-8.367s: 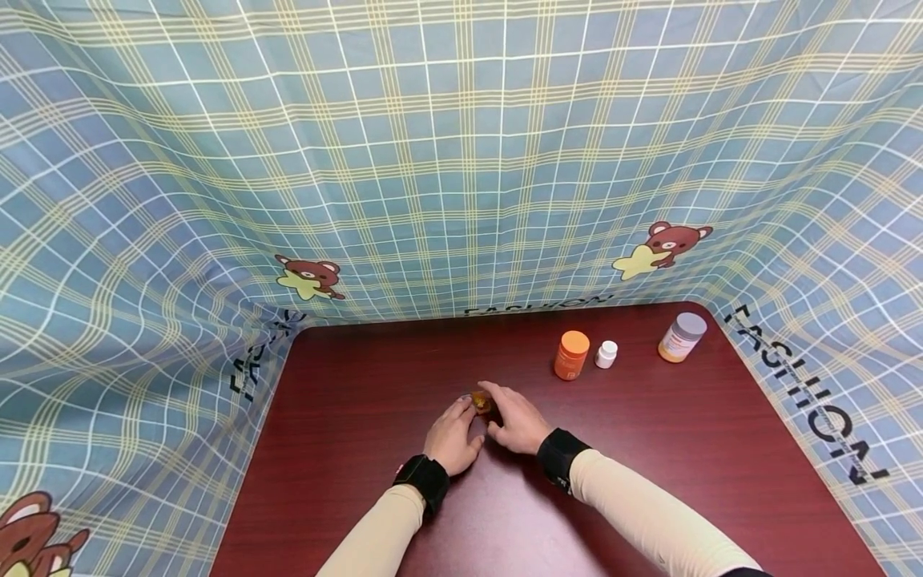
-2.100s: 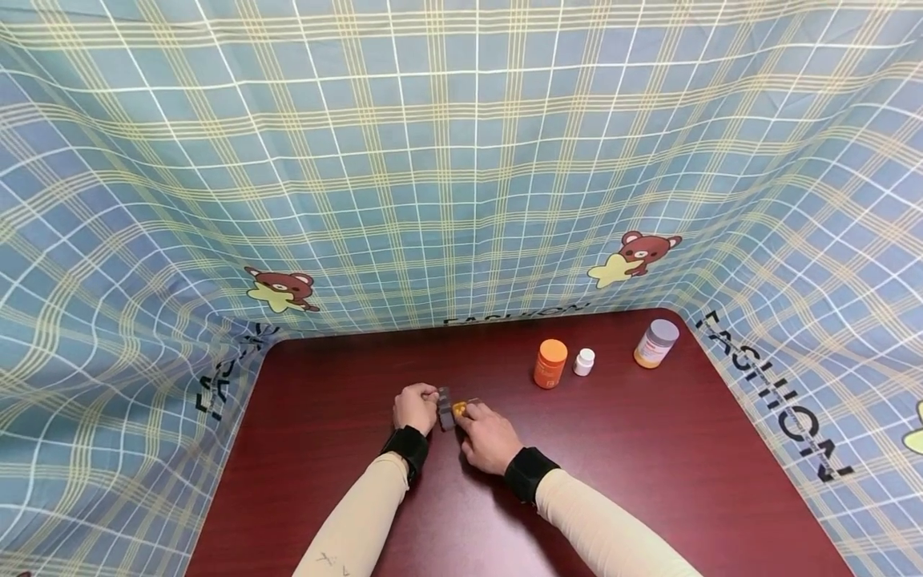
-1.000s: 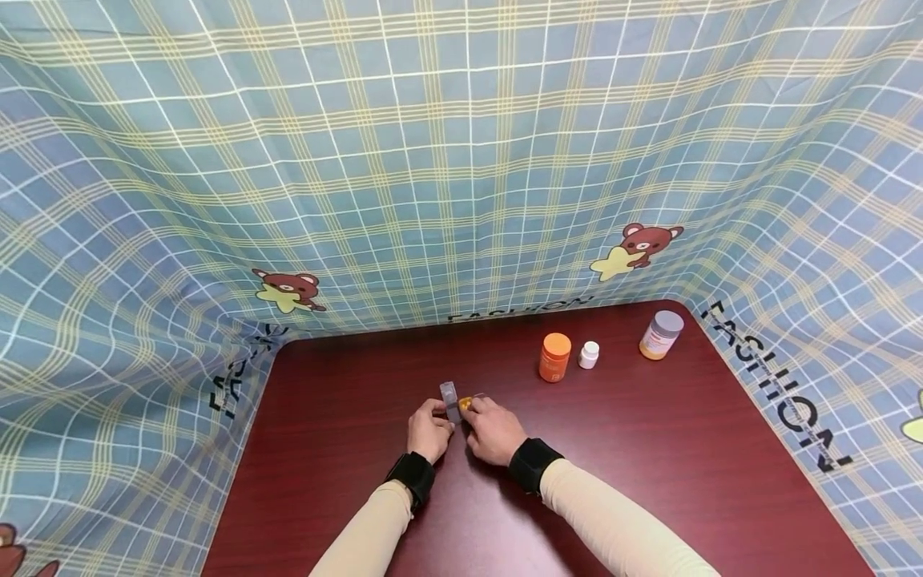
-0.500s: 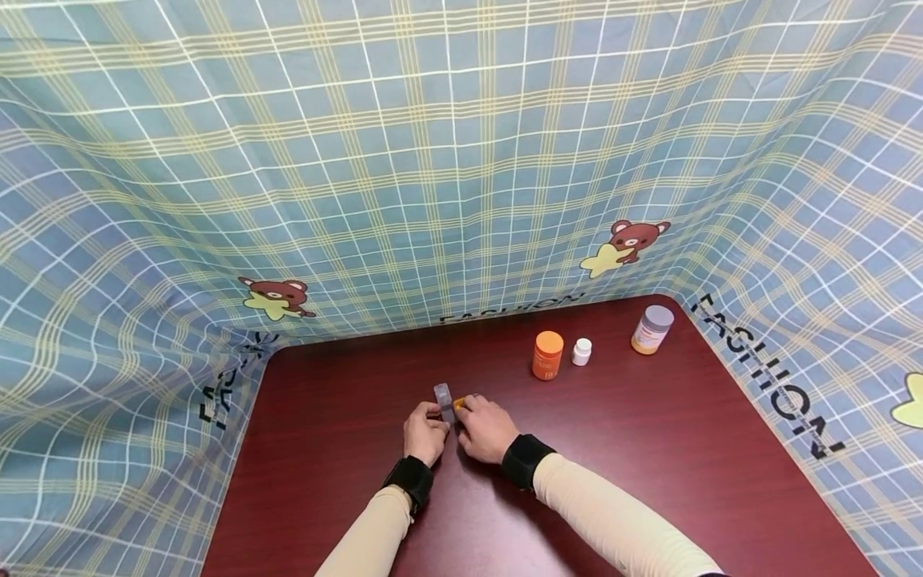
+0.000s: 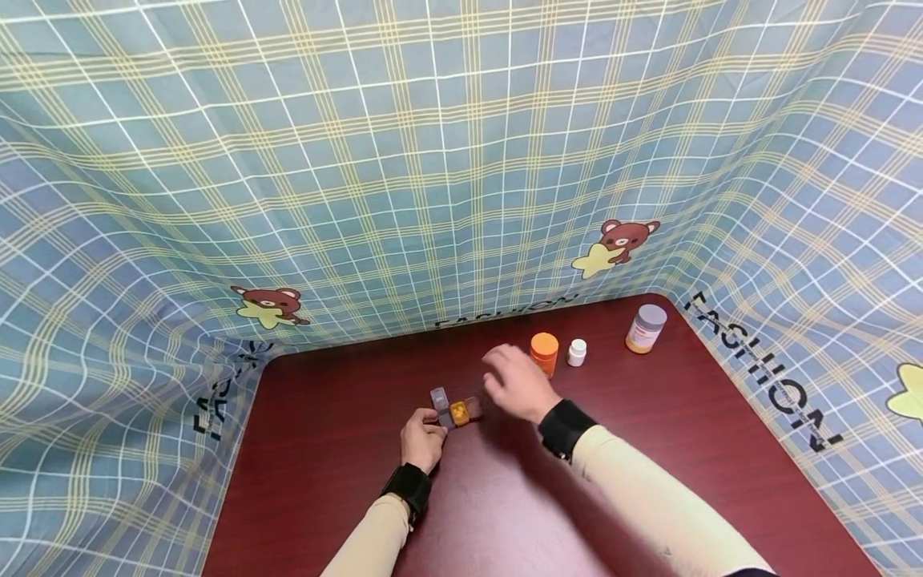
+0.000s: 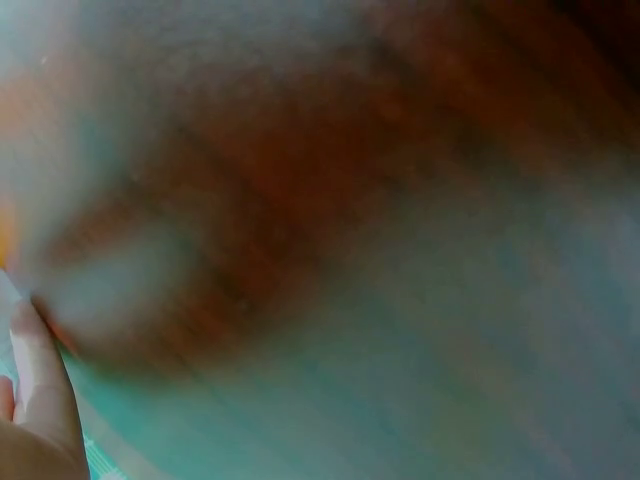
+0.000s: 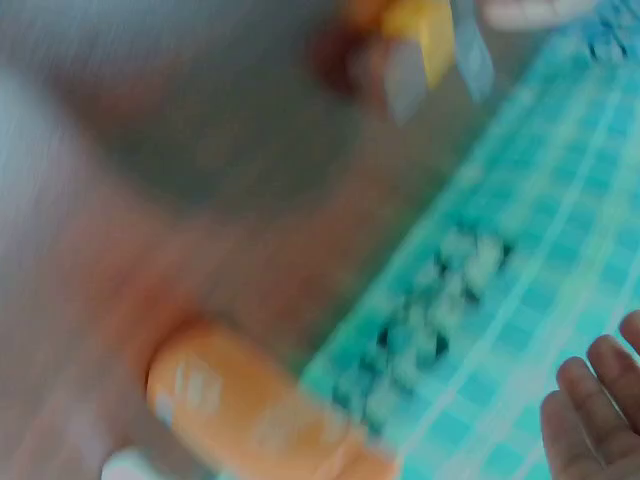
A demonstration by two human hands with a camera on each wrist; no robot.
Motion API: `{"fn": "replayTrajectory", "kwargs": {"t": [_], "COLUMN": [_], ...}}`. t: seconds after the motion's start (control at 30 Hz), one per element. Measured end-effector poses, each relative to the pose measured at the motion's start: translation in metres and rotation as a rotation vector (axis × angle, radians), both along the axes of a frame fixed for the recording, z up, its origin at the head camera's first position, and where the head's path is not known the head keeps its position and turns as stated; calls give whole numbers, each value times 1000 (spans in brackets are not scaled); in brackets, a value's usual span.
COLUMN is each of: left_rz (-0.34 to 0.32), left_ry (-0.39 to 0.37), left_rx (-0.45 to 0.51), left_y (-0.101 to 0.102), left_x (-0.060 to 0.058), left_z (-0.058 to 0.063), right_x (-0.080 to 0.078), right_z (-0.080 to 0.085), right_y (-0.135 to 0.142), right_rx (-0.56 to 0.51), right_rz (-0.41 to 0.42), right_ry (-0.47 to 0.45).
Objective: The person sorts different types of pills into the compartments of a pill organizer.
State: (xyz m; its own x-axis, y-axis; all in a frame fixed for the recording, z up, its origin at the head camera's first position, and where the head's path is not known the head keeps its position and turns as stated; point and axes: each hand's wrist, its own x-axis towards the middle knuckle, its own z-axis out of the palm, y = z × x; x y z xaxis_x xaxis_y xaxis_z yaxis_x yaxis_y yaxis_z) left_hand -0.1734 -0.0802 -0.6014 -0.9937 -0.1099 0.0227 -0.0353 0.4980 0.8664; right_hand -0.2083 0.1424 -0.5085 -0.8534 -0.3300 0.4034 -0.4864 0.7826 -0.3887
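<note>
A small pill box [image 5: 459, 413] lies on the dark red table, with an amber compartment beside a grey one. The amber part's clear lid stands open to the right, and something yellowish shows inside. A grey lid is raised at the back. My left hand [image 5: 421, 442] pinches the grey side between thumb and fingers. In the left wrist view, only part of the left hand [image 6: 40, 400] shows; the rest is blurred. My right hand [image 5: 519, 383] is in the air, holding nothing, just in front of the orange bottle [image 5: 544, 348], partly covering it. The right wrist view shows its fingers [image 7: 605, 400] extended.
A small white bottle [image 5: 577, 353] stands right of the orange one. Farther right, near the table's back corner, is a grey-lidded jar [image 5: 646, 328]. Plaid cloth [image 5: 433, 200] hangs behind and on both sides of the table [image 5: 346, 449].
My right hand has left the amber compartment and moved right and away toward the orange bottle, leaving the amber part exposed. Earlier, a grey lid came up; my left hand still holds the grey side.
</note>
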Motion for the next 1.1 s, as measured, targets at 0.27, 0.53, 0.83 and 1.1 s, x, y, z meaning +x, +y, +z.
{"fn": "replayTrajectory", "kwargs": {"t": [0.27,0.53,0.83,1.1], "left_rz": [5,13,-8,-11], "left_ry": [5,6,16,10], "left_rx": [-5,-14,30,37], "left_y": [-1,0,-3,0], "left_x": [1,3,5,6], "left_z": [-1,-3,-2,-6], "right_x": [-20,-30,-25,-32], "right_z": [18,0,-30,-54], "right_y": [105,201,240,247], "right_rx": [-203,-501,-596,-605], "right_rz": [-238,-695,-826,-866], "right_ry": [70,48,-108,-218]}}
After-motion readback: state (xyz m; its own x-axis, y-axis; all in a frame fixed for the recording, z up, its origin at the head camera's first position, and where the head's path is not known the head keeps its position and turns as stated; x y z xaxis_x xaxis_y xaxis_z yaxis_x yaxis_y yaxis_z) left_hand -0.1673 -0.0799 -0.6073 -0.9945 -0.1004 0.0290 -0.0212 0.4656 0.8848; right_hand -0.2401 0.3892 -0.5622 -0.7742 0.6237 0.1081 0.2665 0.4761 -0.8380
